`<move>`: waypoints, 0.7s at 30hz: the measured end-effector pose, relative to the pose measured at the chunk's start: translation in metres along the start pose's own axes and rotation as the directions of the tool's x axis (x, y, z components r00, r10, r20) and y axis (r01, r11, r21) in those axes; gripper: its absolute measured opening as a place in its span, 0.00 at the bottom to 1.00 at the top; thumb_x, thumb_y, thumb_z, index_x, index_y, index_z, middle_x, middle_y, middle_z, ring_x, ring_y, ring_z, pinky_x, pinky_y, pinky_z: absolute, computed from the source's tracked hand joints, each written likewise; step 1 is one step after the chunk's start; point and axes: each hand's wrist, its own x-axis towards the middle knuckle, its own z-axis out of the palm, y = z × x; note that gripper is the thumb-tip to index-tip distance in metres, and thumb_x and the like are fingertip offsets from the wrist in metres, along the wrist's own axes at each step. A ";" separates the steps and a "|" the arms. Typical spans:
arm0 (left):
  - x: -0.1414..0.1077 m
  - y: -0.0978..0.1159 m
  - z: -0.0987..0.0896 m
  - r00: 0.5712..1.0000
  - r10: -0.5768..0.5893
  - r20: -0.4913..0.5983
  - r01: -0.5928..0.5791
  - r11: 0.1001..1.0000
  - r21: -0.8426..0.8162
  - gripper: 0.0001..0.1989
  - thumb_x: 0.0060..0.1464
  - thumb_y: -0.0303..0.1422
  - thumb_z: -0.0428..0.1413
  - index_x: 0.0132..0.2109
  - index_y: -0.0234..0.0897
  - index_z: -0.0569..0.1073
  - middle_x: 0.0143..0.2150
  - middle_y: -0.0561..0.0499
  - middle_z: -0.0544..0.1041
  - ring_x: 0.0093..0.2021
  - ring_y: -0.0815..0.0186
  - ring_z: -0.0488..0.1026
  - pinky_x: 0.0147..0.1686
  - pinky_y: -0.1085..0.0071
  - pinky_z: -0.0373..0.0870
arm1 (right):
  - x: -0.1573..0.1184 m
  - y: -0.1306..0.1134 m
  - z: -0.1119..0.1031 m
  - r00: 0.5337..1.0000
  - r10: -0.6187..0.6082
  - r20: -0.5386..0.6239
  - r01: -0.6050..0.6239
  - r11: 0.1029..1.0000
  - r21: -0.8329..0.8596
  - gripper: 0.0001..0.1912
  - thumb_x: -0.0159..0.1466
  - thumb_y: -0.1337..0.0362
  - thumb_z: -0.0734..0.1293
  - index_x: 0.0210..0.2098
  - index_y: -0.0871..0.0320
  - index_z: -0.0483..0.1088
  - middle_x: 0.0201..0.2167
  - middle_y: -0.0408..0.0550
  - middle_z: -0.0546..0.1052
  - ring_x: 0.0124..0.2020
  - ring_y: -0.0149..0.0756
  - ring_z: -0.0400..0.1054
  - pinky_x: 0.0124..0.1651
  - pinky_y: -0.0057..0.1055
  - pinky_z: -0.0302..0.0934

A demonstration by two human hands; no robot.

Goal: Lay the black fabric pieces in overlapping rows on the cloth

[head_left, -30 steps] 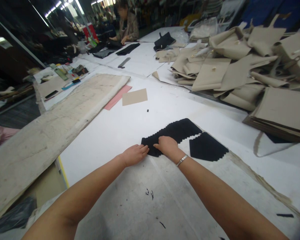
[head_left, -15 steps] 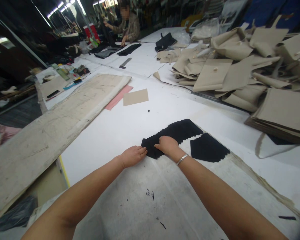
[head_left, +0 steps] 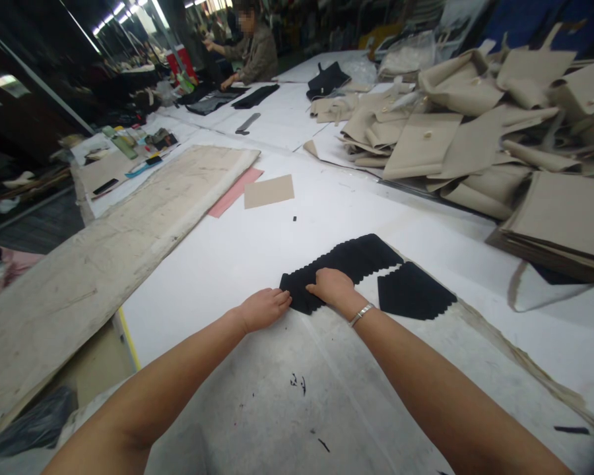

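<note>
Overlapping black pieces with stepped, pointed edges [head_left: 363, 256] lie in a slanting row on the table; they look like fabric or thin leather. At the row's near left end, the outstretched fingers of my left hand [head_left: 266, 309] touch the edge of a black piece. My right hand [head_left: 334, 287], with a silver band at the wrist, rests on top of the row, thumb pointing left and most fingertips hidden. I see neither hand lifting a piece. Just right of my right hand lies a second, shorter group of black pieces [head_left: 416, 290].
A long pale board [head_left: 129, 224] lies along the left, beside a pink sheet [head_left: 235, 191] and a beige rectangle [head_left: 269, 191]. Beige bag parts [head_left: 426, 142] are heaped at right, near a beige stack [head_left: 564, 211]. Across the table works another person [head_left: 260, 53].
Both my hands and the black pieces stay practically where they were. The view shifts very slightly. The person across the table has moved an arm to the left.
</note>
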 end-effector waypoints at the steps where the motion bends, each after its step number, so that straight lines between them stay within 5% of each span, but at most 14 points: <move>1: 0.000 0.001 0.000 1.000 -0.005 0.004 0.006 1.000 -0.007 0.17 0.57 0.24 0.41 0.50 0.26 0.67 0.50 0.38 0.69 0.44 0.61 0.70 0.38 0.66 0.69 | 0.000 0.000 0.000 1.000 0.001 -0.005 -0.001 1.000 0.000 0.19 0.55 0.53 0.63 0.38 0.62 0.72 0.38 0.57 0.75 0.42 0.45 0.69 0.39 0.33 0.61; 21: 0.003 0.004 -0.005 0.997 -0.034 0.063 0.036 0.999 -0.028 0.17 0.58 0.25 0.40 0.50 0.27 0.66 0.49 0.39 0.70 0.43 0.61 0.70 0.39 0.66 0.68 | -0.003 -0.002 0.000 1.000 -0.002 -0.028 0.002 1.000 0.003 0.24 0.56 0.48 0.61 0.37 0.62 0.72 0.37 0.58 0.75 0.41 0.45 0.69 0.38 0.34 0.61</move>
